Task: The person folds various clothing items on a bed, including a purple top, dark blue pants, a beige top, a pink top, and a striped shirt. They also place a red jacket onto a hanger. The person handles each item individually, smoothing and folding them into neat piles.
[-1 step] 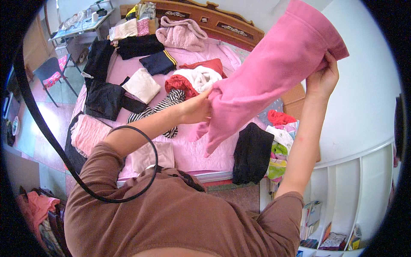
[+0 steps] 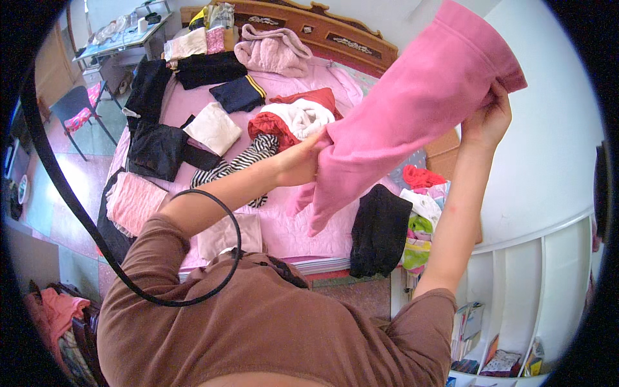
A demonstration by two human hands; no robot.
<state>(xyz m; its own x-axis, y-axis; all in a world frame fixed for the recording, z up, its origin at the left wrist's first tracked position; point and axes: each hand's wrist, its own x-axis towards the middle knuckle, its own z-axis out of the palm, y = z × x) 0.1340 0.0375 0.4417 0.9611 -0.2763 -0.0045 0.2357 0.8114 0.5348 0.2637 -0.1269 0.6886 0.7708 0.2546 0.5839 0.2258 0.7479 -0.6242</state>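
A pink garment [image 2: 406, 109] with a wide stitched hem is held up slantwise over the bed, its hem end at the upper right. My right hand [image 2: 488, 119] grips it just under that hem, fingers partly hidden behind the cloth. Lower down, my left hand [image 2: 303, 161] is closed on the bunched other end, and its fingertips are out of sight. Two narrow cloth ends dangle below that hand. Under my left forearm lies a black-and-white striped garment [image 2: 235, 164]. Beyond it sits a red and white fluffy garment [image 2: 303, 119].
The bed [image 2: 322, 238] has a pink cover and a carved wooden headboard [image 2: 348, 42]. Folded black trousers [image 2: 380, 232] lie at its near right edge, a white folded cloth [image 2: 214, 129] farther left. White shelves [image 2: 516, 284] stand right; a chair [image 2: 77, 109] stands left. A black cable [image 2: 71, 213] loops across my left arm.
My left hand has shifted slightly to the right with the lower end of the pink garment. My right hand has barely moved, and its hold is the same.
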